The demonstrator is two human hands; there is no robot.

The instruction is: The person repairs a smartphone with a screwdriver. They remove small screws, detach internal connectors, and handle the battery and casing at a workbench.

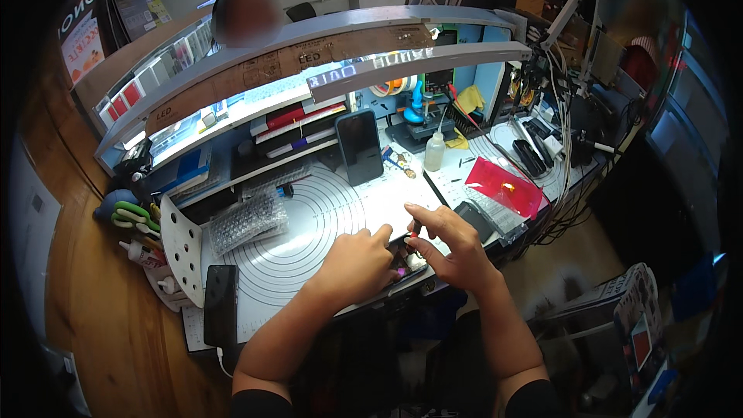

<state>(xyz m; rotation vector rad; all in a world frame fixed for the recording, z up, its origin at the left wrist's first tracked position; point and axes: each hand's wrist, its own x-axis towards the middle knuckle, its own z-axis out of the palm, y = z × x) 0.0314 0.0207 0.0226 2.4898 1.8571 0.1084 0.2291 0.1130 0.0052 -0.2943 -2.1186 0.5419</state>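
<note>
At the front edge of the bench lies a small opened device, its inner parts showing (416, 260); it looks like a phone, though my hands cover much of it. My left hand (352, 265) is curled at its left side, fingers bent and partly hidden, apparently gripping its edge. Over the device, my right hand (458, 246) pinches a small black and red screwdriver (416, 230) between thumb and fingers, held nearly upright. A dark phone or flat case (474, 220) lies just beyond my right hand.
A phone (359, 147) stands upright behind the ringed white mat (309, 209). Bubble wrap (248, 224) and another phone (221, 306) lie left. A dropper bottle (435, 152) and pink sheet (505, 187) are right. A light bar (418, 70) spans above; people are beyond.
</note>
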